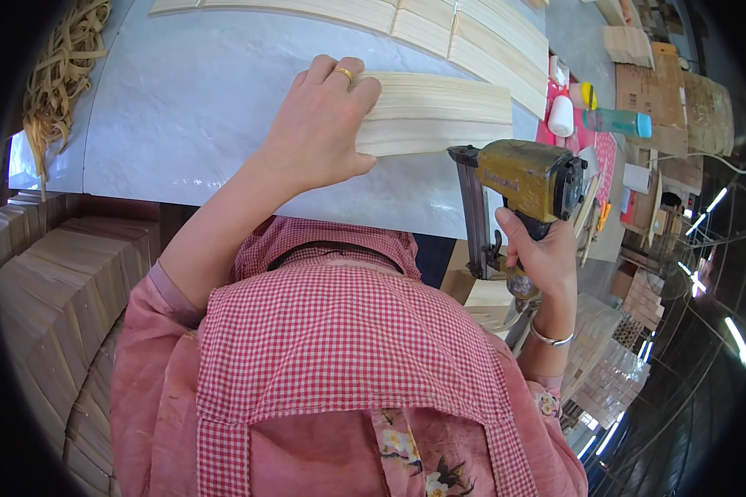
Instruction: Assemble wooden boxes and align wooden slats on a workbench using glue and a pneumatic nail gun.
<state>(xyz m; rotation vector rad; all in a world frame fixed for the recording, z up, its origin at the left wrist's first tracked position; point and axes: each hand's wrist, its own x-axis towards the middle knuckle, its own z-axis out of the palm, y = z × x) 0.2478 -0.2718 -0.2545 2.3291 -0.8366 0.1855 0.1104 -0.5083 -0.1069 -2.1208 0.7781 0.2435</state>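
Observation:
My left hand (pixel 319 124) grips the left end of a short pale wooden board (pixel 439 114), fingers over its far side and thumb at the near edge. The board lies over the grey marbled tabletop (pixel 199 99). In my right hand (pixel 543 253) is a yellow and black pneumatic nail gun (pixel 522 178), its handle wrapped by my fingers. The gun's nose is close to the board's near right corner; whether they touch I cannot tell. Farther back, several joined pale wooden slats (pixel 423 25) lie along the table.
A bundle of tan strips (pixel 62 74) hangs at the far left, above stacked wooden boards (pixel 66 282). To the right stand a white bottle with a red top (pixel 561 116), a teal-capped bottle (pixel 622 123) and a yellow roll (pixel 587 95). Cardboard boxes (pixel 651 91) and wood stacks are beyond.

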